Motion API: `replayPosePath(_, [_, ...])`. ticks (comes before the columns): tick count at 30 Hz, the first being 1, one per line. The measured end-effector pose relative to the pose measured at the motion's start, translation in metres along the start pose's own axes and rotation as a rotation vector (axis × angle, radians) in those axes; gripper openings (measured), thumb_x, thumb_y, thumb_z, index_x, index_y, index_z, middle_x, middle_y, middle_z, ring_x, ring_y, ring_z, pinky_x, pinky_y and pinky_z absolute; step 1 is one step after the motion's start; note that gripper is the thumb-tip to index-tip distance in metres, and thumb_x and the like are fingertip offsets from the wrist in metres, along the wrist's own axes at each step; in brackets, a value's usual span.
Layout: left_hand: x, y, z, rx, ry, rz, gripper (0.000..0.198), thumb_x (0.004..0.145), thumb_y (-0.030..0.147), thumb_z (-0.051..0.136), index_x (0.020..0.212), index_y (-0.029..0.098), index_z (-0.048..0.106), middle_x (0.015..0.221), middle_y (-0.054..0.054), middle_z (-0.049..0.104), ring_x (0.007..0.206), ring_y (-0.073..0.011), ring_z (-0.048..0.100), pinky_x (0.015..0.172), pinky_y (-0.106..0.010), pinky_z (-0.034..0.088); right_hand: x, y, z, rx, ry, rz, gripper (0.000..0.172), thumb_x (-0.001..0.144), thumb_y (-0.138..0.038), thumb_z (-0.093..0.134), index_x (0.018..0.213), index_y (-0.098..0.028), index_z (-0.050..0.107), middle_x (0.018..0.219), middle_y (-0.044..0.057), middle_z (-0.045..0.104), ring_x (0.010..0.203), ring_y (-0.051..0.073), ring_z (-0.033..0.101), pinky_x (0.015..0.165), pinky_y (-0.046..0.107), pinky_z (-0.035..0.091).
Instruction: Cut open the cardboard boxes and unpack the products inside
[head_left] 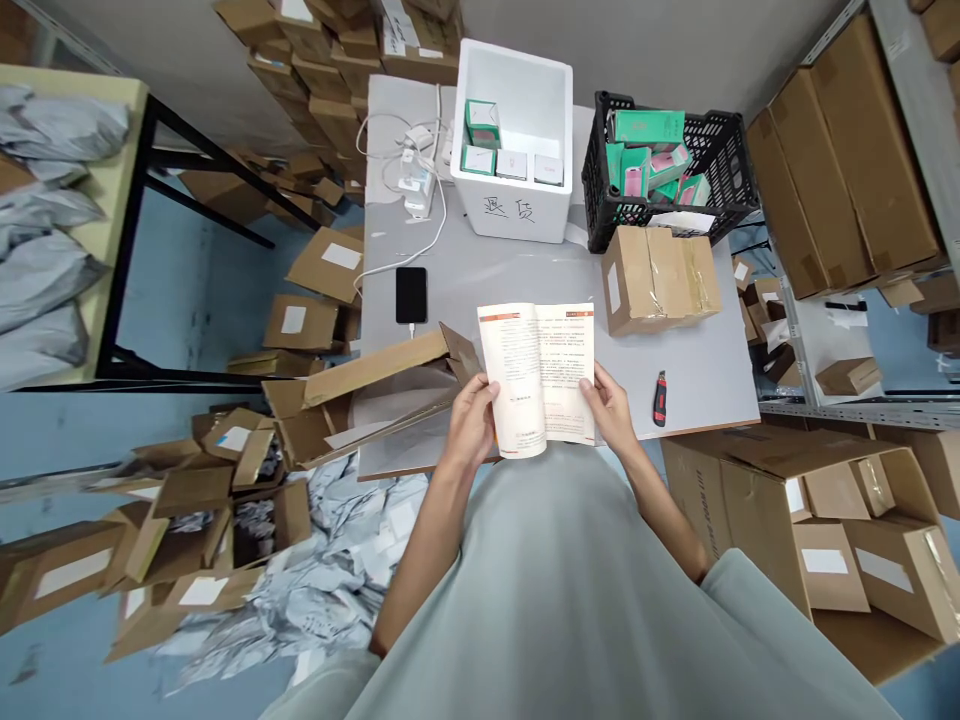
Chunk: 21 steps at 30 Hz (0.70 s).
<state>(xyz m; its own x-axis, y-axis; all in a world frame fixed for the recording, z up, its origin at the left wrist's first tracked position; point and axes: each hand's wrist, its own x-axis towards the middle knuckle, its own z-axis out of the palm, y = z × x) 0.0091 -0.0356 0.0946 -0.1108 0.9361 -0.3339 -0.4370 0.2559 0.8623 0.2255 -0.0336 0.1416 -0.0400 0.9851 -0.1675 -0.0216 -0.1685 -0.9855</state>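
An open book (pixel 568 370) with printed text is held at the front edge of the grey table, close to my body. My left hand (pixel 472 418) grips its left page edge, the thumb lying on the page. On the right side, my right hand (pixel 609 405) holds the other edge, thumb on top as well. An opened cardboard box (pixel 375 372) lies tilted just left of my left hand. To the right of my right hand, a red and black box cutter (pixel 660 398) rests on the table.
A white foam box (pixel 517 212) and a black crate (pixel 595 200) of green boxes stand at the table's back. A taped carton (pixel 637 285) sits in front of the crate. A phone (pixel 411 295) with a cable lies left. Cartons and grey bags (pixel 300 600) cover the floor.
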Motion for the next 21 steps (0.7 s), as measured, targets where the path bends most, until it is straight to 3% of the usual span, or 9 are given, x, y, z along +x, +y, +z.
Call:
replayPosePath(7, [0.005,0.007,-0.006,-0.093,-0.062,-0.035,0.042,0.075,0.054,0.093,0.092,0.023,0.07,0.089,-0.005,0.08,0.101,-0.0291,0.08,0.09,-0.037,0.065,0.006,-0.014,-0.008,-0.022,0.027,0.0,0.075,0.094,-0.087,0.072,0.143,-0.031,0.08,0.147,0.007,0.08,0.149,0.034,0.066,0.128,0.048,0.053])
replayPosePath(13, [0.007,0.007,-0.005,-0.135,-0.092,-0.052,0.041,0.073,0.051,0.096,0.089,0.021,0.074,0.085,-0.003,0.079,0.09,-0.0247,0.079,0.084,-0.034,0.065,0.007,-0.011,-0.009,-0.026,0.02,-0.039,0.073,0.098,-0.084,0.068,0.145,-0.029,0.079,0.15,0.008,0.079,0.148,0.033,0.067,0.126,0.047,0.054])
replayPosePath(21, [0.004,0.002,-0.007,-0.176,-0.087,-0.089,0.04,0.069,0.047,0.099,0.089,0.02,0.079,0.089,-0.005,0.082,0.089,-0.025,0.079,0.08,-0.032,0.063,0.003,0.001,-0.013,-0.038,0.02,-0.067,0.066,0.107,-0.077,0.062,0.149,-0.028,0.078,0.153,0.008,0.077,0.149,0.031,0.067,0.13,0.048,0.051])
